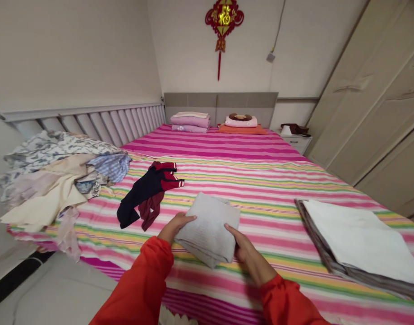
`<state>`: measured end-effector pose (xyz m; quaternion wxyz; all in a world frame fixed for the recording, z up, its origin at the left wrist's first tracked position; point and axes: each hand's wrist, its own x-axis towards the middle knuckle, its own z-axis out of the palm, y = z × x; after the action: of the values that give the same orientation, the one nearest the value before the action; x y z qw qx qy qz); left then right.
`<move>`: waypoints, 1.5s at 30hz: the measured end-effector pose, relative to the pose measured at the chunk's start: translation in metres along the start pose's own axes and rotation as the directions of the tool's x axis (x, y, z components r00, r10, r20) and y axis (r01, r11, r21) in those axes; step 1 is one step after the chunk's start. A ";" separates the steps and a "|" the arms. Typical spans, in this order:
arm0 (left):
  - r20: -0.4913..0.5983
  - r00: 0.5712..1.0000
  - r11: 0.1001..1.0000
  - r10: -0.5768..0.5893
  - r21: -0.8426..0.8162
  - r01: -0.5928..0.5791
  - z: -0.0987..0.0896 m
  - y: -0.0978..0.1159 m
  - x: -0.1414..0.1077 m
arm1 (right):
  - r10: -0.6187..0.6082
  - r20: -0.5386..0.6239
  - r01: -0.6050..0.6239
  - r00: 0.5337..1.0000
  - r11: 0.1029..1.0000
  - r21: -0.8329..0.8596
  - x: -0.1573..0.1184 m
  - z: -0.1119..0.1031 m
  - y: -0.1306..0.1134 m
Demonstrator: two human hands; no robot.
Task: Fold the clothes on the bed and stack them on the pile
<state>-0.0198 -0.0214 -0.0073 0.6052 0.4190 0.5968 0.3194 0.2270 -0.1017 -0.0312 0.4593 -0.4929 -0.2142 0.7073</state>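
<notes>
A grey folded cloth [209, 228] is held between my two hands over the striped bedspread [261, 180], near the bed's front edge. My left hand [180, 225] grips its left side, the thumb on top and the other fingers hidden underneath. On the right side, my right hand [242, 246] has its thumb on the upper face, with its fingers round the edge. Dark navy and maroon clothes [148, 192] lie spread out to the left of the cloth.
A heap of loose clothes [68, 171] lies at the left by the white rail [108, 118]. Flat folded fabric with a white top [359, 239] is at the right. Folded bedding [190, 122] and a pink pillow [241, 122] rest near the headboard [244, 101].
</notes>
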 end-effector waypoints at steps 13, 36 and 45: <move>0.397 0.908 0.953 -0.134 -0.201 0.228 0.034 -0.039 -0.078 | -0.068 0.182 0.072 0.981 0.997 -0.016 -0.080 -0.043 -0.013; 0.134 0.845 0.422 0.518 0.819 -0.388 0.179 -0.026 -0.014 | -0.158 -0.180 0.123 0.971 0.974 -0.188 -0.221 -0.160 -0.116; 0.172 0.557 0.073 0.812 0.918 -0.389 0.178 -0.063 0.002 | -0.336 -0.278 0.223 0.900 0.902 -0.369 -0.247 -0.199 -0.225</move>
<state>0.1495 -0.0697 -0.0753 -0.0511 0.8073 0.5324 0.2496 0.5263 -0.2351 0.1788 0.4984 -0.6388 -0.3170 0.4930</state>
